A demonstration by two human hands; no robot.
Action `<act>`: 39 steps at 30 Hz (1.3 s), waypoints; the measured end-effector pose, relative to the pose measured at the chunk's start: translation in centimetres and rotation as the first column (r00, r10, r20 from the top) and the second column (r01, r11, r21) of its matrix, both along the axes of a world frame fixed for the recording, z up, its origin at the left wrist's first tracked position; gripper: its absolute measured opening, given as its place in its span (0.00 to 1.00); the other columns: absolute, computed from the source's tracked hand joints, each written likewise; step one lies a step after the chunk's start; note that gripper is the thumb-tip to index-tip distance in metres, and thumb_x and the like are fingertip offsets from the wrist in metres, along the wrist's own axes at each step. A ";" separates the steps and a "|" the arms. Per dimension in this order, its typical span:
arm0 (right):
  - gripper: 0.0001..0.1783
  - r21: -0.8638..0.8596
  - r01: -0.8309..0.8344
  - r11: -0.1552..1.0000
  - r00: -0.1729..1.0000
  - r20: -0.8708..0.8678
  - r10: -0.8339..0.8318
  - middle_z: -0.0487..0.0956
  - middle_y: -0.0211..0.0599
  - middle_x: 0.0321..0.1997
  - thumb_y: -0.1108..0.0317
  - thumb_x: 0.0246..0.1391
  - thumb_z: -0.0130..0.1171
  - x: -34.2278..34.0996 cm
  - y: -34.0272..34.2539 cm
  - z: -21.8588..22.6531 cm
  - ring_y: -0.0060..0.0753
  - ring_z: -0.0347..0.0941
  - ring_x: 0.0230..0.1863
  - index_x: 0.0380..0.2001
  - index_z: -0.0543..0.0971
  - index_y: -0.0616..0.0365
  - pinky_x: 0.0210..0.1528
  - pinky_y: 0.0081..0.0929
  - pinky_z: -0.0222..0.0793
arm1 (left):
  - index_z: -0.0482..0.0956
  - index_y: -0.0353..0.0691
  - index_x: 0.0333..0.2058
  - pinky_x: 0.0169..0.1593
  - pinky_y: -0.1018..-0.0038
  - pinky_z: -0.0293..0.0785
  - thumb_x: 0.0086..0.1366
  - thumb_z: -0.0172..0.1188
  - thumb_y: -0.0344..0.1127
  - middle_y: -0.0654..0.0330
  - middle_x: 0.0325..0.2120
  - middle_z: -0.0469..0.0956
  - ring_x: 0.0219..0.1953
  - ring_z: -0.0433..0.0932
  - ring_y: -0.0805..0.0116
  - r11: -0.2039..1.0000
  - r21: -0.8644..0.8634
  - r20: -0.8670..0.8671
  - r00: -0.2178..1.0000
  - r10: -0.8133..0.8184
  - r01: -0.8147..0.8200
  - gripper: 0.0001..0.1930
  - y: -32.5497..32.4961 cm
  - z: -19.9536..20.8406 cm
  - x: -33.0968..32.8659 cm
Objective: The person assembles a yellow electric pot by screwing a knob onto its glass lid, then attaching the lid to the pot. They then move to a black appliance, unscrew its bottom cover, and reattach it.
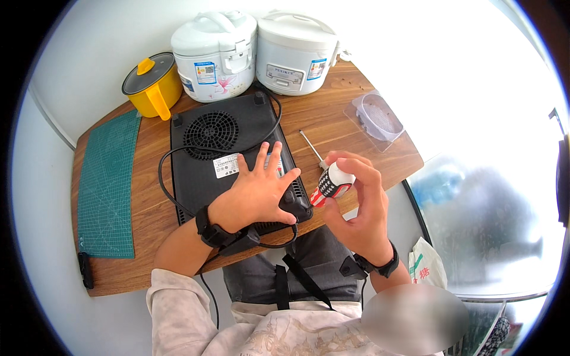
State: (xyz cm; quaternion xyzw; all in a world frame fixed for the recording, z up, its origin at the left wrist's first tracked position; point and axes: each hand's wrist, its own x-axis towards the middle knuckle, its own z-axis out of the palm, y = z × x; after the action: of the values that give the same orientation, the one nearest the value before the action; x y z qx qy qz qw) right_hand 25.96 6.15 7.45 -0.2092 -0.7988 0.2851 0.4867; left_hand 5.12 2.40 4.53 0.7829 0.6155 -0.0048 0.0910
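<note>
On the table lies a black induction cooker (199, 127), bottom side up, with its round fan grille, small feet and label showing. My left hand (254, 188) rests on its near part with the fingers spread, holding nothing. By the cooker's near right corner, my right hand (362, 202) is closed around a short, thick object (331, 183). It has a white rounded end, a black band with white stars, and red and white stripes. Its striped end points down at the cooker's corner. Just beyond that hand is a screwdriver (310, 146); its handle is mostly hidden.
The cooker's black cord (163, 172) loops across its back. Behind stand a yellow pot (168, 86) and two white rice cookers (217, 77) (291, 44). A green cutting mat (110, 184) lies left; a clear plastic tub (377, 118) is at right.
</note>
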 end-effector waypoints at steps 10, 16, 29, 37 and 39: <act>0.33 -0.125 -0.013 0.992 1.000 -0.028 0.010 0.75 0.46 0.56 0.79 0.44 0.70 0.0 -0.5 0.2 0.43 0.77 0.50 0.56 0.73 0.57 0.47 0.32 0.75 | 0.66 0.52 0.67 0.61 0.21 0.52 0.45 0.71 0.71 0.31 0.71 0.44 0.73 0.43 0.28 0.999 0.035 -0.005 1.000 -0.001 0.001 0.53 0.0 -0.5 0.0; 0.30 0.101 0.062 0.993 0.989 0.131 -0.075 0.75 0.46 0.55 0.80 0.44 0.67 0.4 0.0 1.2 0.41 0.78 0.48 0.54 0.75 0.59 0.46 0.29 0.75 | 0.67 0.51 0.67 0.61 0.21 0.51 0.45 0.70 0.72 0.32 0.72 0.44 0.74 0.43 0.29 1.000 0.028 -0.011 1.000 0.004 -0.004 0.53 0.0 -0.5 0.0; 0.31 -0.076 0.072 0.995 0.997 0.047 -0.068 0.75 0.45 0.52 0.78 0.42 0.71 0.9 0.1 0.9 0.43 0.77 0.47 0.53 0.77 0.56 0.48 0.31 0.74 | 0.67 0.54 0.66 0.59 0.22 0.55 0.44 0.73 0.70 0.32 0.71 0.45 0.72 0.46 0.27 0.998 0.059 -0.009 1.000 -0.005 0.005 0.52 0.1 -0.7 0.1; 0.31 0.028 0.103 0.994 0.983 0.149 -0.106 0.76 0.45 0.54 0.79 0.43 0.68 1.3 0.5 1.5 0.42 0.78 0.49 0.55 0.76 0.57 0.49 0.31 0.74 | 0.67 0.53 0.66 0.59 0.21 0.55 0.44 0.73 0.69 0.31 0.71 0.45 0.73 0.45 0.27 0.998 0.069 0.013 1.000 -0.006 0.005 0.52 0.0 -0.9 -0.1; 0.31 -0.074 0.084 0.994 0.995 0.052 -0.080 0.75 0.43 0.52 0.78 0.43 0.70 0.9 0.4 1.3 0.41 0.77 0.48 0.55 0.77 0.57 0.49 0.31 0.74 | 0.67 0.53 0.66 0.59 0.21 0.55 0.44 0.73 0.69 0.31 0.71 0.45 0.73 0.45 0.27 0.997 0.074 0.012 1.000 -0.009 0.008 0.52 0.0 -0.8 0.0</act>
State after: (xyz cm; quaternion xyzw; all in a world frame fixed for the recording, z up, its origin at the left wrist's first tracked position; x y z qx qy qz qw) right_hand 26.87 6.56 8.75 -0.2671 -0.7897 0.2898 0.4701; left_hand 5.09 2.39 3.70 0.7884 0.6112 0.0226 0.0659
